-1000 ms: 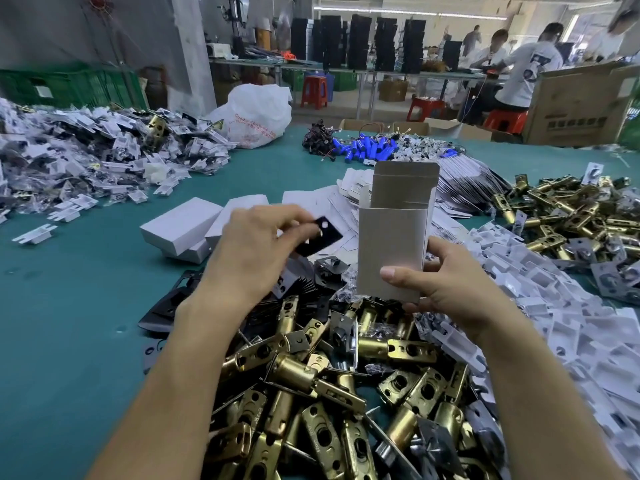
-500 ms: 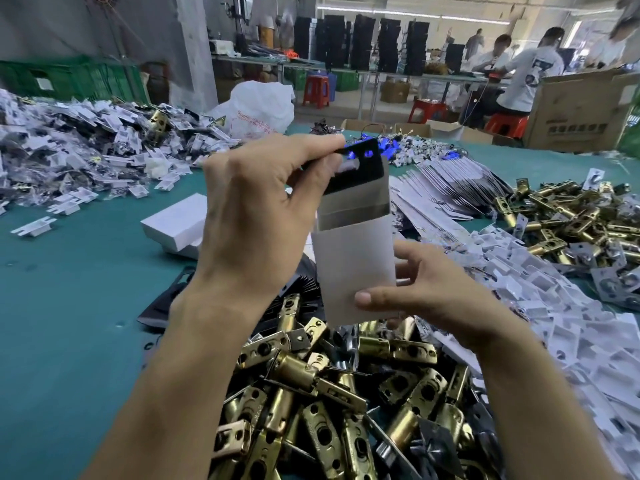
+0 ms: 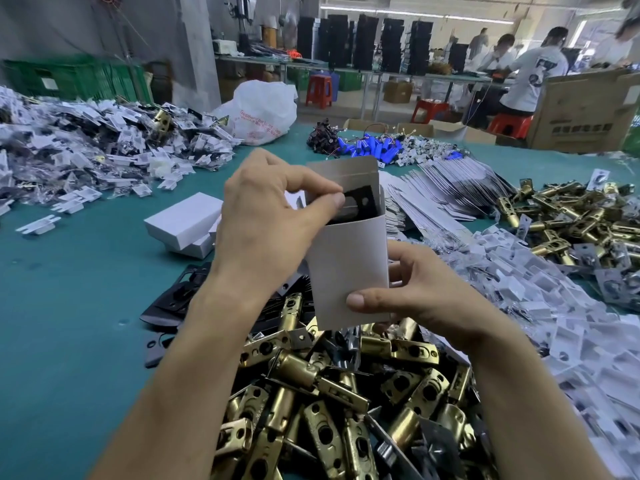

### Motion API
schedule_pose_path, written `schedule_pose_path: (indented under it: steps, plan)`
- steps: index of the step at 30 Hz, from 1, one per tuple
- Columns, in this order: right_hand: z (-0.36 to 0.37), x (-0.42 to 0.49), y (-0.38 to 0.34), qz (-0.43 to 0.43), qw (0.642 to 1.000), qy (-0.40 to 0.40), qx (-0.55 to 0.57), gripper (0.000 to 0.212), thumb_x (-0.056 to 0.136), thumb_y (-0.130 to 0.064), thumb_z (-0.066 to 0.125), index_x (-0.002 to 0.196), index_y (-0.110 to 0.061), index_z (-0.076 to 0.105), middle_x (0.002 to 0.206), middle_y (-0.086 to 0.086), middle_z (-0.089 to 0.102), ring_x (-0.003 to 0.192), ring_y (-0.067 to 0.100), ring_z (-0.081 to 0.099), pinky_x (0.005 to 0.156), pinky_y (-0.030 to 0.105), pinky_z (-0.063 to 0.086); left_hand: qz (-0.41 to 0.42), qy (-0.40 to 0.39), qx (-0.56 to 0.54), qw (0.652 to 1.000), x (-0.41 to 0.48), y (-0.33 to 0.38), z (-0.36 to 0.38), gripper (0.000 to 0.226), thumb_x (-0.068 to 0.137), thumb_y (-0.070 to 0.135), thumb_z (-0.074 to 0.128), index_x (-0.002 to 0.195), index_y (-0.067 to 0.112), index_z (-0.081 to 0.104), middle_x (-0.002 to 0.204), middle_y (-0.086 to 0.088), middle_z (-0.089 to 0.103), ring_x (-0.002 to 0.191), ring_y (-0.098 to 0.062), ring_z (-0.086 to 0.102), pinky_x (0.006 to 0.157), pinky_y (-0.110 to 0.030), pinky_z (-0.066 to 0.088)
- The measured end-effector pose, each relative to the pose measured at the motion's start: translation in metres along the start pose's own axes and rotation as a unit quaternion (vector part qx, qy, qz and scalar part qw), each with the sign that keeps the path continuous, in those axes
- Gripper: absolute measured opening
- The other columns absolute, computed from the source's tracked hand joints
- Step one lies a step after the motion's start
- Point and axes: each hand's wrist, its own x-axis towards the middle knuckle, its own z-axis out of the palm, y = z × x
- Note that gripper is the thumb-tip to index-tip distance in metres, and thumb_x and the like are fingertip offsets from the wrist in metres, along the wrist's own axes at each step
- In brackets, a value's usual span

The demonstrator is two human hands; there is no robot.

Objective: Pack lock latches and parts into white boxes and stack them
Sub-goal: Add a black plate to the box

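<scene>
- Left hand (image 3: 266,220): thumb and forefinger pinch a flat black metal plate (image 3: 369,211) and hold it at the mouth of the carton.
- Right hand (image 3: 433,292): grips the lower end of an upright white cardboard box (image 3: 349,271), thumb across its front. The top flap stands open.
- Plate position: partly inside the box, upper edge above the rim.
- Step, as I read it: loading parts into one box, which is not yet closed.
- Next move, in my judgement: slide the plate fully down and let go, then reach for the heap of brass lock latches (image 3: 311,393) directly below both hands.
- Closed white boxes (image 3: 183,225): on the teal table (image 3: 69,306), just left of the left hand, where I take the stack to begin.
- Flat white carton blanks (image 3: 446,188): beyond the right hand.
</scene>
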Motion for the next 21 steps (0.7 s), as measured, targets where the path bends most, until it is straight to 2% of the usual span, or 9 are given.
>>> schedule_pose_path:
  steps: [3,6,9,11,13,16,18,20,21]
  plan:
    - [-0.001,-0.001,0.001,0.002,1.0,0.006,-0.004,0.042,0.066,-0.017,0.083,0.106,-0.019,0.07,0.093,0.01,0.076,0.086,0.028,0.074,0.067,0.046,0.06,-0.054,-0.075,-0.049,0.995,0.001,-0.001,-0.002,0.024,0.078,0.018,0.083,0.069,0.038,0.075,0.075,0.015,0.066,0.069,0.008,0.058,0.053,-0.007,0.042]
    - [-0.001,-0.002,0.001,0.004,1.0,0.009,-0.018,0.047,0.066,-0.015,0.083,0.11,-0.014,0.069,0.092,0.009,0.076,0.085,0.026,0.074,0.064,0.046,0.059,-0.096,-0.146,-0.047,0.984,0.003,-0.005,-0.006,0.018,0.08,0.016,0.081,0.071,0.032,0.08,0.072,0.01,0.072,0.074,-0.006,0.066,0.065,-0.017,0.052]
    - [0.0,-0.001,0.001,0.004,1.0,0.004,-0.023,0.045,0.068,-0.015,0.083,0.111,-0.014,0.069,0.094,0.011,0.076,0.088,0.029,0.074,0.069,0.05,0.06,-0.099,-0.175,-0.03,0.979,0.003,-0.01,-0.008,0.017,0.086,0.017,0.076,0.074,0.029,0.081,0.062,0.016,0.069,0.06,0.0,0.059,0.052,-0.005,0.039]
    - [0.0,-0.001,0.002,0.003,1.0,0.007,-0.008,0.045,0.067,-0.017,0.083,0.11,-0.014,0.069,0.094,0.011,0.076,0.086,0.029,0.074,0.065,0.044,0.061,-0.084,-0.162,-0.036,0.983,0.002,-0.009,-0.007,0.017,0.088,0.019,0.074,0.075,0.03,0.079,0.057,0.024,0.064,0.055,0.007,0.055,0.051,-0.003,0.036]
    - [0.001,0.0,0.001,-0.004,1.0,0.02,0.018,0.041,0.067,-0.017,0.083,0.106,-0.015,0.071,0.091,0.011,0.076,0.08,0.026,0.074,0.056,0.032,0.058,-0.061,-0.123,-0.074,0.988,0.002,-0.006,-0.006,0.015,0.089,0.023,0.074,0.077,0.032,0.078,0.069,0.025,0.069,0.057,0.006,0.057,0.054,-0.005,0.04]
    - [-0.001,0.001,0.002,-0.015,0.997,0.051,0.057,0.041,0.066,-0.017,0.083,0.105,-0.018,0.072,0.093,0.012,0.076,0.08,0.026,0.073,0.055,0.028,0.055,-0.03,-0.073,-0.172,0.982,0.002,0.0,-0.002,0.005,0.092,0.036,0.069,0.088,0.032,0.07,0.091,0.015,0.072,0.071,-0.004,0.065,0.065,-0.03,0.059]
    - [-0.004,0.001,0.001,-0.025,0.994,0.076,0.07,0.047,0.065,-0.015,0.085,0.109,-0.016,0.069,0.095,0.013,0.076,0.082,0.029,0.074,0.057,0.03,0.058,-0.051,-0.092,-0.24,0.965,0.0,0.0,0.001,0.026,0.083,0.047,0.071,0.101,0.037,0.055,0.108,0.006,0.067,0.085,-0.015,0.071,0.071,-0.043,0.063]
    - [-0.005,0.001,-0.001,-0.037,0.992,0.085,0.083,0.052,0.065,-0.015,0.087,0.112,-0.012,0.065,0.096,0.014,0.076,0.084,0.031,0.074,0.061,0.031,0.06,-0.091,-0.149,-0.294,0.94,-0.002,-0.005,0.006,0.055,0.073,0.046,0.079,0.115,0.041,0.044,0.121,-0.002,0.065,0.092,-0.019,0.074,0.071,-0.041,0.062]
    - [-0.005,0.001,-0.002,-0.044,0.991,0.083,0.091,0.053,0.065,-0.017,0.084,0.113,-0.011,0.063,0.097,0.015,0.075,0.086,0.032,0.074,0.062,0.031,0.06,-0.11,-0.188,-0.31,0.926,-0.004,-0.007,0.008,0.062,0.073,0.041,0.081,0.122,0.04,0.044,0.122,-0.003,0.067,0.095,-0.018,0.074,0.069,-0.037,0.062]
